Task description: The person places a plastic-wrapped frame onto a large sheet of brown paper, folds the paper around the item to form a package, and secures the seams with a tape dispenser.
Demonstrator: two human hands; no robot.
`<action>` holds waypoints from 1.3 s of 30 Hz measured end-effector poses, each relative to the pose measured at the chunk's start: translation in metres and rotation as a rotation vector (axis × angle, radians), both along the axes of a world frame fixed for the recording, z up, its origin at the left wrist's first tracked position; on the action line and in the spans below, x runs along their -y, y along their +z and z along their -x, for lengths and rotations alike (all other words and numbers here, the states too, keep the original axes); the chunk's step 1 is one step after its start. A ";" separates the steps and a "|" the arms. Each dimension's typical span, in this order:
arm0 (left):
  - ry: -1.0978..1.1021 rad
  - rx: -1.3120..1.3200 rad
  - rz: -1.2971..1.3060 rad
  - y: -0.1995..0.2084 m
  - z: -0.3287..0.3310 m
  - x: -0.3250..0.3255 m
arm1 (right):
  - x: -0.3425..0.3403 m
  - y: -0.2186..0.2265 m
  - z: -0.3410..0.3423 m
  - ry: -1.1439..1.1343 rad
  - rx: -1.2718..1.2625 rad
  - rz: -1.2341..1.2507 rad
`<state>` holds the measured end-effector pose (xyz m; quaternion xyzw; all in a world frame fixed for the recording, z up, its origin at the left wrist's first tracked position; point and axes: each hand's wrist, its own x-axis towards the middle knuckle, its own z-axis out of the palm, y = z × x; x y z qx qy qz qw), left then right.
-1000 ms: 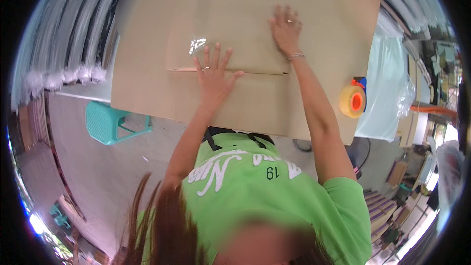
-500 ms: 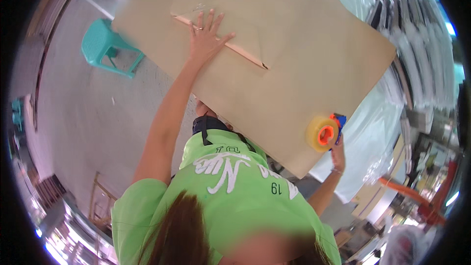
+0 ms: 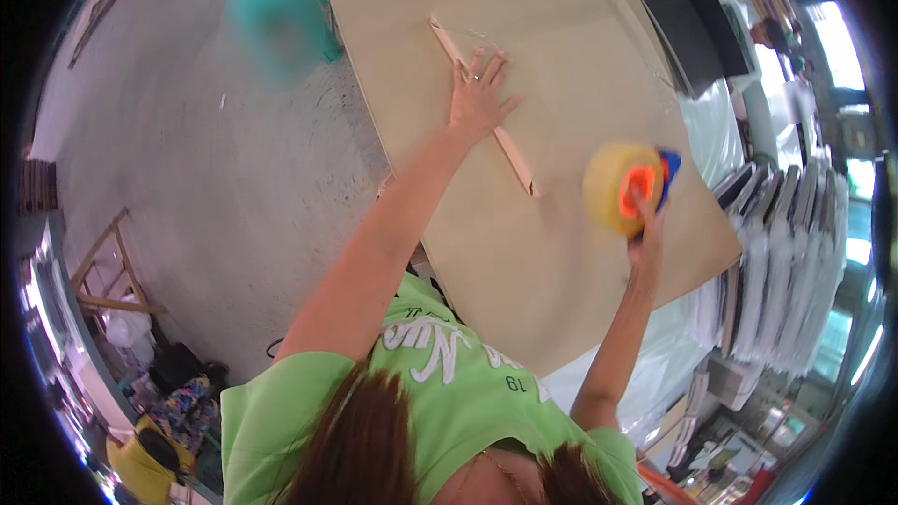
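A large sheet of brown cardboard [image 3: 580, 281] lies flat before me. On it rests a long, narrow pale strip [image 3: 515, 161] that looks like a folded cardboard edge; its middle is hidden under my left hand [image 3: 482, 103]. That hand presses down with its fingers stretched and spread, a ring on one of them. To the right, my right hand [image 3: 645, 229] grips a tape dispenser [image 3: 668, 173], blue and orange, loaded with a wide roll of yellowish clear tape [image 3: 606, 189]. The dispenser is blurred by motion and appears held above the cardboard.
A teal plastic stool [image 3: 281, 9] stands on the grey floor [image 3: 253, 178] beyond the cardboard's left edge. Plastic-wrapped stacks of flat panels [image 3: 776, 262] crowd the right side. Dark flat sheets [image 3: 669, 19] lie at the far right. A wooden frame [image 3: 112, 262] stands at the left.
The tape dispenser in my right hand has moved away from the cardboard's near right edge, inward toward the strip. My left hand stays spread on the strip. The whole view has turned.
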<state>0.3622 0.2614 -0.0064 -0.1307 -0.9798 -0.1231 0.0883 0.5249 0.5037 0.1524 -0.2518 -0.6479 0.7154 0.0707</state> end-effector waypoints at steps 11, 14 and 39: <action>0.212 -0.073 -0.177 -0.004 0.005 -0.026 | 0.145 0.017 0.335 0.900 -0.383 -1.342; 0.255 -0.006 -0.129 0.006 0.008 -0.025 | 0.182 0.009 0.358 1.057 -0.254 -1.347; 0.359 -0.025 -0.358 0.011 0.012 -0.043 | 0.162 -0.024 0.392 1.328 0.175 -1.386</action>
